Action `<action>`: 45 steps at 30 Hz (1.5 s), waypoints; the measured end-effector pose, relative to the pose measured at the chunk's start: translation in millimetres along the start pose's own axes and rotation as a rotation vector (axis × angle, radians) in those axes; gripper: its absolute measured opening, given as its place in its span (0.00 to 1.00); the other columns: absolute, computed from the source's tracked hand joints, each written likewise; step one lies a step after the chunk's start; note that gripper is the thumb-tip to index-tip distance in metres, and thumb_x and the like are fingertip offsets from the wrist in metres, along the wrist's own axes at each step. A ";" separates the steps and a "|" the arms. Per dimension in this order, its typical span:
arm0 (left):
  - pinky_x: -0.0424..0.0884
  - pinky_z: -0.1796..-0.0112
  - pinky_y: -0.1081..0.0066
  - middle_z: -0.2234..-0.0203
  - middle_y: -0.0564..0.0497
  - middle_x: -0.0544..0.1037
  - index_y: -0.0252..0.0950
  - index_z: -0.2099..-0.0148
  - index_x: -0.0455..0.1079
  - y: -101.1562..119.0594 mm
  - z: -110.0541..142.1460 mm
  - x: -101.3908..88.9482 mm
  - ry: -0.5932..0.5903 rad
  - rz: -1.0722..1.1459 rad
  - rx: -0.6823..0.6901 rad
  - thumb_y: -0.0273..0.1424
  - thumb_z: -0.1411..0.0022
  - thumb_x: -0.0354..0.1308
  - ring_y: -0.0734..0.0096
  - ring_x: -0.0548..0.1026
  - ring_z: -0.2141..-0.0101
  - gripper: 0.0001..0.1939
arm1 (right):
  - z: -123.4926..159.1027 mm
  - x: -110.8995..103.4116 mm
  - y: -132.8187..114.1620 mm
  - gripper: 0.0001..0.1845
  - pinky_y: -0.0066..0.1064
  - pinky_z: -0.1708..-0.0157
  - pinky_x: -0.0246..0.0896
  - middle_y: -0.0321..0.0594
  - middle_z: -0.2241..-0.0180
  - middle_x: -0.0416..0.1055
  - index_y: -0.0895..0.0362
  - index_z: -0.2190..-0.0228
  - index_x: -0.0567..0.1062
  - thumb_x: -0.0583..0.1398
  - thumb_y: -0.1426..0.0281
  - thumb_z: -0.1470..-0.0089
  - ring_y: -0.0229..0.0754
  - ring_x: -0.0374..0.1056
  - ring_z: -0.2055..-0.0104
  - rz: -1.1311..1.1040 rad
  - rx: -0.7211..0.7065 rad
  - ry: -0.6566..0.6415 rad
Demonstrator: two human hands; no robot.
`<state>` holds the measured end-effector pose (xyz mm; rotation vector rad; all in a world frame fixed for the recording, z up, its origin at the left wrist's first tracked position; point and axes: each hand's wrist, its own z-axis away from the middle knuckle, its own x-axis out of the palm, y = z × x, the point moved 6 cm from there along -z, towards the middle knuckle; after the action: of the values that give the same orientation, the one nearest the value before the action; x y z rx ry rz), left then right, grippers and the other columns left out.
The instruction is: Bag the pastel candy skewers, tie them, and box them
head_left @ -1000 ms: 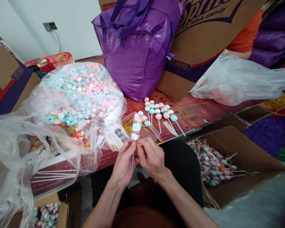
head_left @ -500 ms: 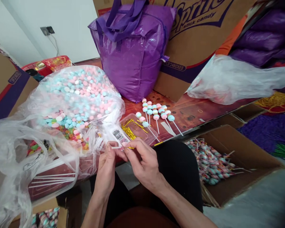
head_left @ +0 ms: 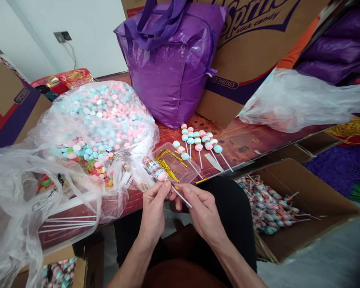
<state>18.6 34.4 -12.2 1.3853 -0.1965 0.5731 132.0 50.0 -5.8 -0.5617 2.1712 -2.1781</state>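
My left hand [head_left: 154,207] and my right hand [head_left: 198,204] meet over my lap at the table's front edge. Together they pinch a wrapped candy skewer [head_left: 156,171] at its neck, where a gold twist tie shows. Its candy end points up-left and its white stick [head_left: 182,197] slants down-right across my right fingers. A clear tray of gold twist ties [head_left: 172,165] lies just beyond my hands. Several unwrapped candy skewers [head_left: 199,142] lie side by side on the red-brown table [head_left: 246,142].
A big clear bag of pink, blue and white candies [head_left: 99,116] fills the left of the table, with white sticks [head_left: 69,222] below it. A purple bag [head_left: 171,60] and cardboard boxes stand behind. An open box of wrapped skewers [head_left: 270,208] sits at my right.
The skewer stood upright a second ago, then dipped low between my fingers. Now it tilts up-left with its stick angled down-right, and my hands have shifted slightly right.
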 end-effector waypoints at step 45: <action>0.65 0.61 0.71 0.70 0.53 0.68 0.37 0.70 0.69 19.7 -6.7 -29.1 0.280 -0.468 0.468 0.34 0.41 0.65 0.71 0.68 0.65 0.10 | -18.7 -16.6 12.9 0.10 0.27 0.73 0.67 0.35 0.72 0.75 0.56 0.64 0.81 0.67 0.67 0.51 0.36 0.68 0.73 0.149 0.002 0.306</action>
<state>-17.1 34.5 -9.7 1.7086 0.5071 0.4232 139.5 71.9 -21.7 -0.0627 2.2603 -2.3129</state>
